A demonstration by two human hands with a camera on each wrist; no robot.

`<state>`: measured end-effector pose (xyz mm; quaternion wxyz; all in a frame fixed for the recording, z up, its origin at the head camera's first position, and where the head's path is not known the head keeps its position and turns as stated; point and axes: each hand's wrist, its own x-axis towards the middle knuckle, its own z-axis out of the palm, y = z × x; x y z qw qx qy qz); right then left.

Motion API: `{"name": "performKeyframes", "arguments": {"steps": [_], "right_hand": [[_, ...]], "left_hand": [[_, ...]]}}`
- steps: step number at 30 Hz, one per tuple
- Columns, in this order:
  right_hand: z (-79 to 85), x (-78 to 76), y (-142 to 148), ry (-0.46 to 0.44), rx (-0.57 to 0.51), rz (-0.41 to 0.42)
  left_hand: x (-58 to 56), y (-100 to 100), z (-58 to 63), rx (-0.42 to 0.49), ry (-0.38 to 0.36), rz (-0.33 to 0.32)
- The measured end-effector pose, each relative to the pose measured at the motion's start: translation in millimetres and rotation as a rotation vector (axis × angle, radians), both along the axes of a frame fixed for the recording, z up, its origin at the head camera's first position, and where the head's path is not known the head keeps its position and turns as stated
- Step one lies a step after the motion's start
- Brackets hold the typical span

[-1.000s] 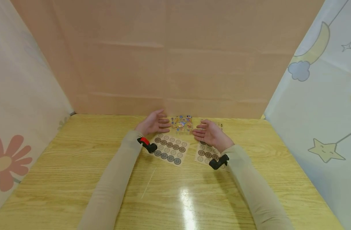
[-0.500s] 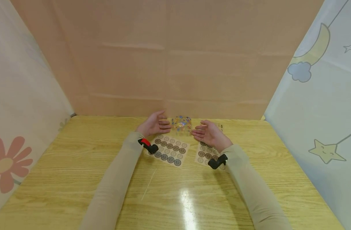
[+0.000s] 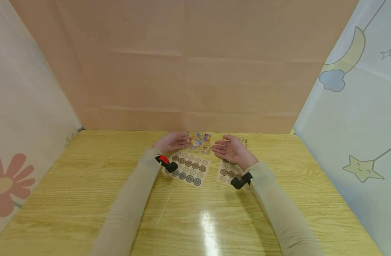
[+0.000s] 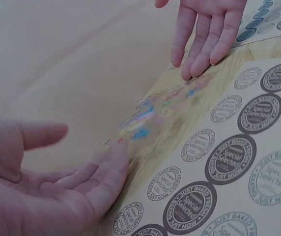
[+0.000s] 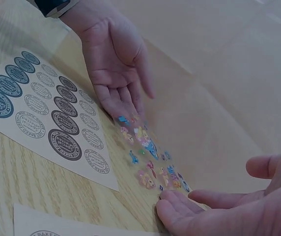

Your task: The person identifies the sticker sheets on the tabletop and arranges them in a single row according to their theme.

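A small clear sticker sheet with colourful cartoon figures lies between both hands near the table's back edge. My left hand has its fingers extended at the sheet's left end; in the right wrist view the clear sheet overlaps those fingertips. Extended fingers of my right hand are at the sheet's right end, palm turned inward; whether they touch it I cannot tell. In front of the left hand lies a beige sheet of round labels. A second beige label sheet lies partly under the right hand and wrist.
Behind the right hand, part of another printed clear sheet shows. A brown paper backdrop stands at the back edge of the wooden table. Patterned white cloths hang on both sides.
The clear sticker sheet has shifted slightly left and towards me, and it looks flatter. My left hand has moved a little nearer to me, its fingers now overlapping the sheet. The right hand barely moved.
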<state>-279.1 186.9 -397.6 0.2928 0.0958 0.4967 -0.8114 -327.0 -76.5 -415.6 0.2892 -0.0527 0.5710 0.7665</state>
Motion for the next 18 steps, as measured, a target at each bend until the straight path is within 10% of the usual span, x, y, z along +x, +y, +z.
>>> {"name": "performKeyframes", "arguments": {"steps": [7,18], "right_hand": [[-1.2,-0.4,-1.2,0.004,0.007,0.009],[-2.4,-2.6,-3.7,0.011,0.011,0.001]], "left_hand": [[3.0,1.2,-2.0,-0.191,0.081,-0.008],[8.1,2.4,10.5,-0.011,0.096,0.026]]}}
